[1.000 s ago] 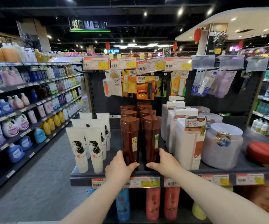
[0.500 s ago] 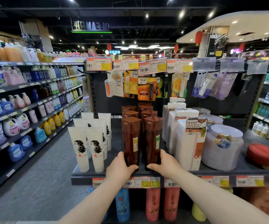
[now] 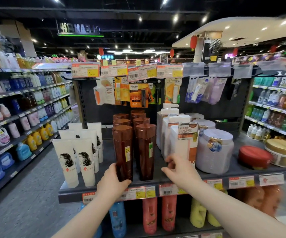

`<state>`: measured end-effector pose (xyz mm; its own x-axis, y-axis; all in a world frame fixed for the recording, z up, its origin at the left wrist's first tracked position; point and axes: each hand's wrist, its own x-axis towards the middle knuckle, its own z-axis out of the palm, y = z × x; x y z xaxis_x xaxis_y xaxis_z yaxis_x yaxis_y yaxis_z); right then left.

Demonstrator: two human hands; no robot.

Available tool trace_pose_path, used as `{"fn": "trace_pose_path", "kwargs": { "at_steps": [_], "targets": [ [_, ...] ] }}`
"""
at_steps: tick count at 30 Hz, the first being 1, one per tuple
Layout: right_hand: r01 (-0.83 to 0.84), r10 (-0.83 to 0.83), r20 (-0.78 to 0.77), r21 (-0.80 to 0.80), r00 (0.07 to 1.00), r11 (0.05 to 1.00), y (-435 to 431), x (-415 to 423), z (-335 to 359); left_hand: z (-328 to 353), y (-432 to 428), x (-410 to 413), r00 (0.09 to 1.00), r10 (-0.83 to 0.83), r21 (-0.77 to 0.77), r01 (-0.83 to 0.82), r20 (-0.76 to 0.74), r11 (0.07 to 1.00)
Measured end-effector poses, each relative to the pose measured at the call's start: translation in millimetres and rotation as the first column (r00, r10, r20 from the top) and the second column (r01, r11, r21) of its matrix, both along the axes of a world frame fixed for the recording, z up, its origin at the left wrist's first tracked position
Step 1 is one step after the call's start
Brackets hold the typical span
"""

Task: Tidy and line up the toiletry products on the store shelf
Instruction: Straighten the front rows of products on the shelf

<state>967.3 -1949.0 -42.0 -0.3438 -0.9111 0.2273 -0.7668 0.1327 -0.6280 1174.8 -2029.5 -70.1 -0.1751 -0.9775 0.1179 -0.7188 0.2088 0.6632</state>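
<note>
Two rows of tall brown bottles stand on the dark shelf (image 3: 156, 183). My left hand (image 3: 112, 179) grips the base of the front left brown bottle (image 3: 123, 152). The front right brown bottle (image 3: 145, 150) stands free beside it. My right hand (image 3: 177, 167) hovers to the right of that bottle, fingers apart and blurred, in front of the white pump bottles (image 3: 183, 143). White tubes (image 3: 66, 160) with a printed head of hair stand in rows at the shelf's left end.
Pale round tubs (image 3: 214, 152), a red-lidded jar (image 3: 254, 157) and a gold-lidded jar (image 3: 283, 152) fill the shelf's right side. Packets (image 3: 135, 95) hang on hooks above. Coloured bottles (image 3: 149, 215) stand on the lower shelf. An aisle floor (image 3: 27, 203) runs along the left.
My right hand has left the front right brown bottle and moved right toward the white bottles. My left hand stays on the front left bottle. The camera view shifted a little.
</note>
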Motion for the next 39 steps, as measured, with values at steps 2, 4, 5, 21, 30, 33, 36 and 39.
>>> {"fn": "trace_pose_path", "kwargs": {
  "at_steps": [2,4,5,21,30,33,36,39],
  "targets": [
    [0.111,-0.111,0.005,-0.097,0.994,0.989,15,-15,3,0,2,1,0.999,0.001,-0.045,-0.002,-0.038,0.999],
    [0.228,-0.222,0.062,-0.131,0.973,0.965,23,-30,3,0,3,0,0.997,-0.006,-0.058,0.001,-0.076,0.998],
    [0.27,-0.261,0.088,-0.115,0.961,0.956,24,-37,3,0,4,-2,0.995,-0.001,-0.051,-0.004,-0.097,0.999],
    [0.17,-0.194,0.179,0.141,0.964,0.975,6,-54,-5,10,5,-7,0.994,0.048,0.032,-0.046,-0.093,0.998],
    [0.186,-0.199,0.065,0.172,0.978,0.967,4,-54,-8,12,7,-6,0.998,0.041,0.009,-0.041,-0.05,0.999],
    [0.177,-0.194,0.09,0.17,0.977,0.969,4,-53,-8,13,8,-6,0.998,0.042,0.022,-0.041,-0.044,0.999],
    [0.177,-0.197,0.12,0.158,0.973,0.971,4,-52,-10,12,9,-5,0.997,0.043,0.046,-0.04,-0.059,0.998],
    [0.188,-0.209,0.163,0.133,0.964,0.973,4,-51,-11,14,14,-4,0.997,0.025,0.056,-0.021,-0.075,0.998]
  ]
}}
